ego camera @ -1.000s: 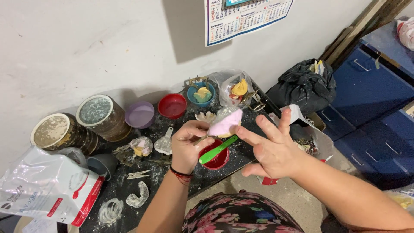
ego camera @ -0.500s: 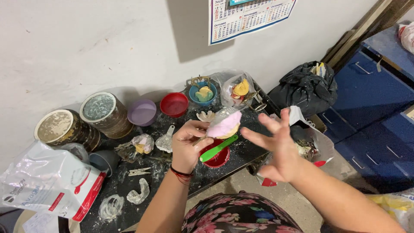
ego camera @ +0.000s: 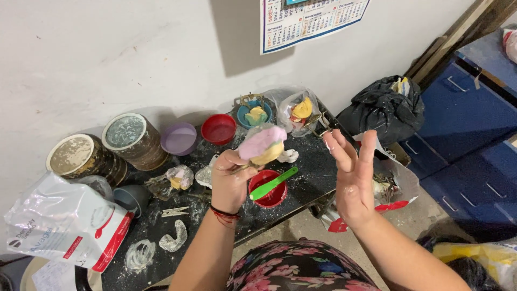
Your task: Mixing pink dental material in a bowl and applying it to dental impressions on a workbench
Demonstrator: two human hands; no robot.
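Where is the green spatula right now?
In the head view the green spatula lies across the red bowl near the front edge of the dark table, just right of the left hand.

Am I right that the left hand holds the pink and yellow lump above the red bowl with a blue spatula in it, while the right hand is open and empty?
Not quite: the spatula in the red bowl is green, not blue, as the head view shows. The left hand does hold the pink and yellow lump, and the right hand is open and empty.

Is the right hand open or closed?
Open: the right hand is raised with fingers spread, holding nothing.
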